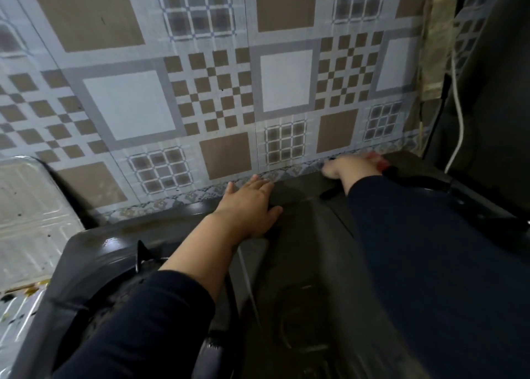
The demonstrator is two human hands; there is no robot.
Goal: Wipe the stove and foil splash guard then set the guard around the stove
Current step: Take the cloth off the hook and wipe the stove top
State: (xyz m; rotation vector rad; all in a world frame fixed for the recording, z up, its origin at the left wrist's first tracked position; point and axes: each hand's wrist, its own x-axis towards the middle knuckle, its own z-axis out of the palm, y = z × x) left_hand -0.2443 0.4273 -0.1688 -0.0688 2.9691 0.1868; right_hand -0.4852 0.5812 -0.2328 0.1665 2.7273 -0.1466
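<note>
Here, left hand flat on stove, no legible writing.

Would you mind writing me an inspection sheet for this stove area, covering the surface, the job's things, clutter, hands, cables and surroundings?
Surface: dark stove top, glossy at its left rim.
Job's things: foil splash guard stands at far left, beside the stove, spotted with dark specks; something red, blurred, under the right hand, possibly a cloth.
Clutter: nothing seen.
Hands: left hand lies flat on the stove's back edge by the wall; right hand reaches to the back right corner, motion-blurred, grip unclear.
Cables: white cable hangs at right.
Surroundings: patterned tiled wall behind; taped patch upper right.
</note>
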